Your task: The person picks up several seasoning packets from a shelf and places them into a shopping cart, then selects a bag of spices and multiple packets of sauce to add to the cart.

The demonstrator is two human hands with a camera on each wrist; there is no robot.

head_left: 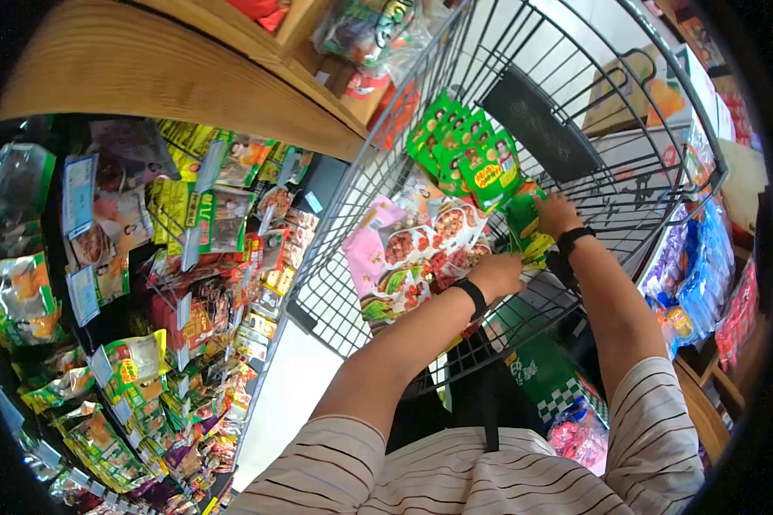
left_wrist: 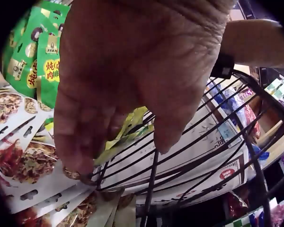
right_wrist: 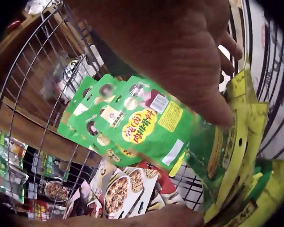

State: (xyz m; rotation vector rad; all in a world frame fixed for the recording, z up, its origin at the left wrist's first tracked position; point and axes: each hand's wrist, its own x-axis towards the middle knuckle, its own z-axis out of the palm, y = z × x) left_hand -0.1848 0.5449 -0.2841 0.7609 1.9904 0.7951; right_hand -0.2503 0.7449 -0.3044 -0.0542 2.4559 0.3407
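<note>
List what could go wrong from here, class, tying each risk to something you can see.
The yellow-edged packets fan out at uneven angles by the right hand, so one might slip loose. The green packets overlap in a slanting row and could slide onto the food-printed packets beside them. The wire cart has open gaps where a packet corner may snag.

a wooden shelf [head_left: 172, 73] runs across the upper left — a clear plastic bag [head_left: 365, 30] sits near its far end; below hang rows of colourful packets [head_left: 135, 365], with pale price tags [head_left: 79, 197] among them; pale floor [head_left: 296, 373] shows beside these; to the right lie blue plastic-wrapped packs [head_left: 704, 275] — low down, a green checkered carton [head_left: 545, 371] stands just beside a pink wrapped bundle [head_left: 578, 433]
</note>
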